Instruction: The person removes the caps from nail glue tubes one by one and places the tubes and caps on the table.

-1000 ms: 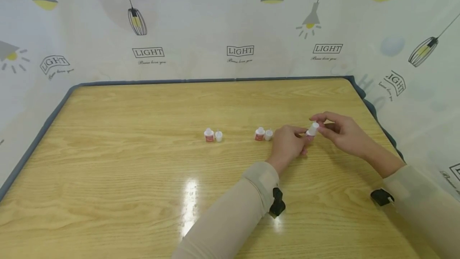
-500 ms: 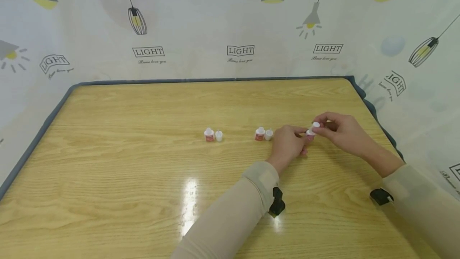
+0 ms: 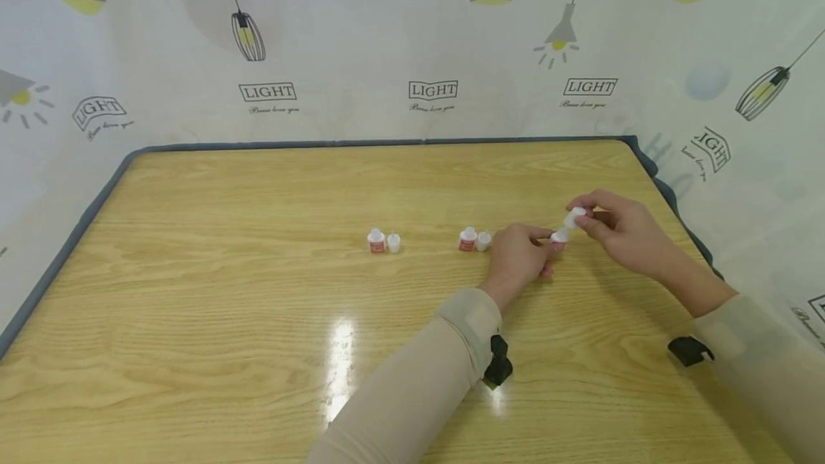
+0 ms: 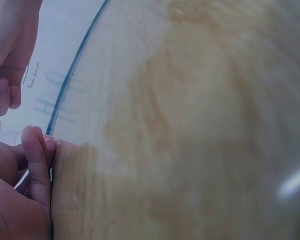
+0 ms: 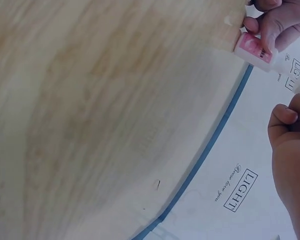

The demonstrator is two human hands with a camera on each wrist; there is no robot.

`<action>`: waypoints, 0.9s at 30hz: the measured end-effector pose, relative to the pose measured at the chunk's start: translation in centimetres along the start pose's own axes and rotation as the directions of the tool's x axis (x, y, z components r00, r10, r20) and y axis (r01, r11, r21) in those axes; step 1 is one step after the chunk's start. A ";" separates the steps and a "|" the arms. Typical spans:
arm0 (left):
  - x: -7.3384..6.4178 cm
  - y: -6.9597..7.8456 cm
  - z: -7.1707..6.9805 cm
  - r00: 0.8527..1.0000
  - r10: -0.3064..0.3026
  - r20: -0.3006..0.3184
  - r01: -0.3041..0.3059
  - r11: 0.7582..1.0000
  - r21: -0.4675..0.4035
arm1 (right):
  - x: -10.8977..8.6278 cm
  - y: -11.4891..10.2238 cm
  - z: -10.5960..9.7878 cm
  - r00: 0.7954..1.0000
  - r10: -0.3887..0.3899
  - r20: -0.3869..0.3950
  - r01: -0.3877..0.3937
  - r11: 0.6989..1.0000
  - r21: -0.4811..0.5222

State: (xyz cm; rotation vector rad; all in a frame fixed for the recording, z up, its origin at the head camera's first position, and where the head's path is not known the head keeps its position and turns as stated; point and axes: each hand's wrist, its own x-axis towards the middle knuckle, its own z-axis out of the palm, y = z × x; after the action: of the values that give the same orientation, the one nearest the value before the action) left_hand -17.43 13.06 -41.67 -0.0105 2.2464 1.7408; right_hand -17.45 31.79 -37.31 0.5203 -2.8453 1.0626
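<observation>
On the right side of the table, my left hand grips a small white bottle with a pinkish-red label. In the right wrist view the label of this bottle shows between the left thumb and fingers. Just above and right of its neck, my right hand pinches a white cap between thumb and fingers. The cap is tilted, off the bottle, and the bottle's pale nozzle shows below it. The left hand covers much of the bottle in the head view.
Left of the hands stands a similar bottle with a white cap beside it. Farther left is another bottle with its own cap. The wooden table meets a patterned wall covering along a dark edge.
The right hand first turned the cap low on the bottle's neck, then lifted it up and to the right, baring the nozzle. The left hand stayed in place with the bottle.
</observation>
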 end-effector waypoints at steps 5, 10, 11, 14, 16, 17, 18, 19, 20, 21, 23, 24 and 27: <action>-0.1 0.0 0.0 1.000 0.008 -0.002 -0.008 1.000 0.009 | -0.1 -0.3 -0.4 1.000 0.012 -0.014 -0.012 1.000 0.011; 0.0 -0.1 0.1 1.000 -0.002 -0.004 0.002 1.000 0.020 | -0.2 -0.4 -0.4 1.000 0.001 -0.023 0.000 1.000 0.014; 0.0 -0.1 0.1 1.000 -0.003 -0.003 0.003 1.000 0.020 | -0.2 -0.3 -0.4 1.000 -0.008 -0.023 0.008 1.000 0.013; -0.1 0.0 0.1 1.000 -0.004 -0.006 0.004 1.000 0.016 | -0.2 -0.3 -0.5 1.000 -0.013 -0.029 0.013 0.999 0.031; 0.0 0.0 0.1 1.000 -0.007 -0.009 0.007 1.000 0.013 | -0.3 -0.4 -0.5 0.999 -0.013 -0.033 0.014 0.999 0.036; -0.1 0.0 0.1 1.000 -0.008 -0.011 0.008 1.000 0.012 | -0.3 -0.4 -0.5 0.999 -0.012 -0.033 0.014 0.999 0.035; -0.1 0.0 0.1 1.000 -0.009 -0.014 0.009 1.000 0.008 | -0.3 -0.4 -0.5 0.999 -0.012 -0.034 0.013 0.999 0.035; -0.1 0.0 0.1 1.000 -0.012 -0.014 0.012 1.000 0.009 | -0.3 -0.4 -0.5 0.999 -0.011 -0.034 0.012 0.999 0.033; -0.1 0.0 0.1 1.000 -0.012 -0.016 0.012 1.000 0.005 | -0.3 -0.4 -0.5 0.999 -0.010 -0.033 0.011 0.999 0.032; -0.1 0.1 0.1 1.000 -0.011 -0.016 0.011 1.000 0.005 | -0.3 -0.5 -0.5 0.999 -0.010 -0.032 0.011 0.999 0.032; -0.2 0.1 0.1 1.000 -0.005 -0.017 0.005 1.000 0.004 | -0.3 -0.6 -0.5 0.999 -0.011 -0.031 0.012 0.999 0.033; -0.1 0.1 0.1 1.000 -0.005 -0.014 0.005 1.000 0.008 | -0.3 -0.6 -0.5 0.999 -0.011 -0.031 0.012 0.999 0.033; 0.0 0.1 0.0 1.000 -0.005 -0.007 0.005 1.000 0.019 | -0.3 -0.6 -0.5 0.999 -0.015 -0.030 0.016 0.999 0.036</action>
State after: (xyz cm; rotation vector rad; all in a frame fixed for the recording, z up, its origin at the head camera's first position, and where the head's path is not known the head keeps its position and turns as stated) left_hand -17.42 13.10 -41.61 -0.0186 2.2656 1.7199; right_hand -17.02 31.81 -36.59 0.5235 -2.7972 1.1111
